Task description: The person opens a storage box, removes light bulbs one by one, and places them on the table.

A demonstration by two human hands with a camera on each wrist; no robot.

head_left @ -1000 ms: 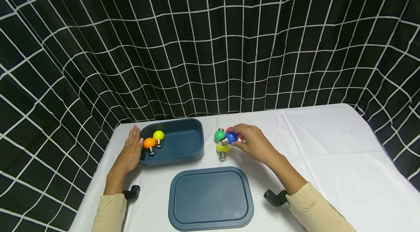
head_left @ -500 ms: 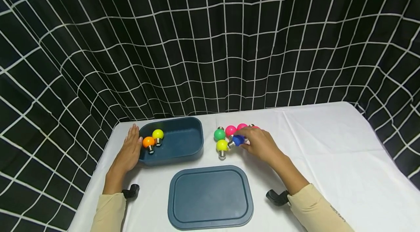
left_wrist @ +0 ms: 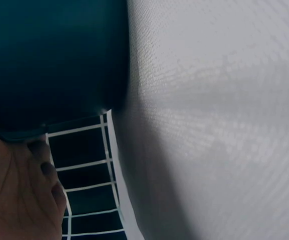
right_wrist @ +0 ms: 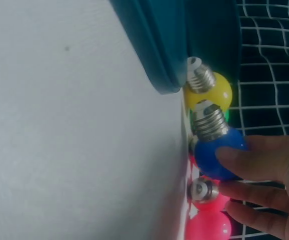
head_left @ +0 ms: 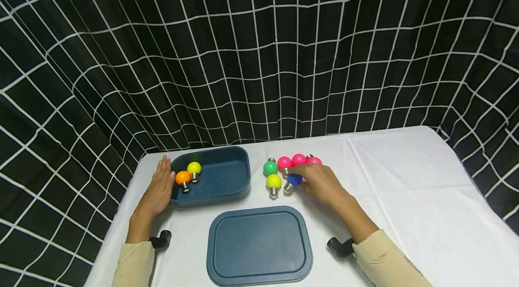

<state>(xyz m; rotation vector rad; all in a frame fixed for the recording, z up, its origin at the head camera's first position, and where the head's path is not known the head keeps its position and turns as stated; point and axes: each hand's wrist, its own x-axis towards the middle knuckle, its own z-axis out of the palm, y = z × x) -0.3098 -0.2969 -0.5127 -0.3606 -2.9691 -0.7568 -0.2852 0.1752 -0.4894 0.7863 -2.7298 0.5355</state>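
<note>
My right hand [head_left: 322, 182] is over the bulb group and pinches a blue light bulb [right_wrist: 217, 152] between thumb and fingers, its metal screw base pointing toward the near left. Beside it lie a yellow bulb [head_left: 273, 181], a green bulb [head_left: 270, 168] and several pink bulbs [head_left: 298, 159] on the white cloth. My left hand [head_left: 157, 190] rests with straight fingers against the left end of a dark blue tub [head_left: 227, 198]. Inside the tub, at its left, are an orange bulb [head_left: 183, 177] and another yellow bulb [head_left: 194, 168].
A flat dark blue lid [head_left: 259, 246] lies on the white tablecloth [head_left: 413, 197] in front of the tub and bulbs. Behind the table hangs a black curtain [head_left: 259, 52] with a white grid.
The blue bulb in my right hand has moved right, away from the green bulb, and its base has swung toward the near side. More of the pink bulbs shows. My left hand stays put.
</note>
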